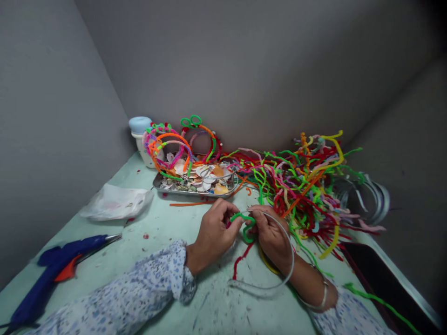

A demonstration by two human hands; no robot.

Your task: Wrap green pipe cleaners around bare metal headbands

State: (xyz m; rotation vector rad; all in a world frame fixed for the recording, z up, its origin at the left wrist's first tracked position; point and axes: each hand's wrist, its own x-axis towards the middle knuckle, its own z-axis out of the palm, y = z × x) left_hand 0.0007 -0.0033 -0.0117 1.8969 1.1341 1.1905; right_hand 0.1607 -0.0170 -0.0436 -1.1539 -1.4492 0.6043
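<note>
My left hand (216, 230) and my right hand (270, 235) meet at the middle of the pale green table (164, 228). Both pinch a green pipe cleaner (244, 222) that is bent around a thin clear headband (284, 260). The headband loops around my right wrist and rests on the table. A red pipe cleaner (240, 260) and a yellow one (267, 265) hang under my hands. Both hands have their fingers closed.
A big heap of coloured pipe cleaners (303, 186) lies right of my hands. Behind sits a metal tray (195, 186) of shells, wrapped headbands (174, 144) and a white jar (141, 139). A blue glue gun (59, 267) and plastic bag (115, 202) lie left. Bare headbands (366, 195) sit far right.
</note>
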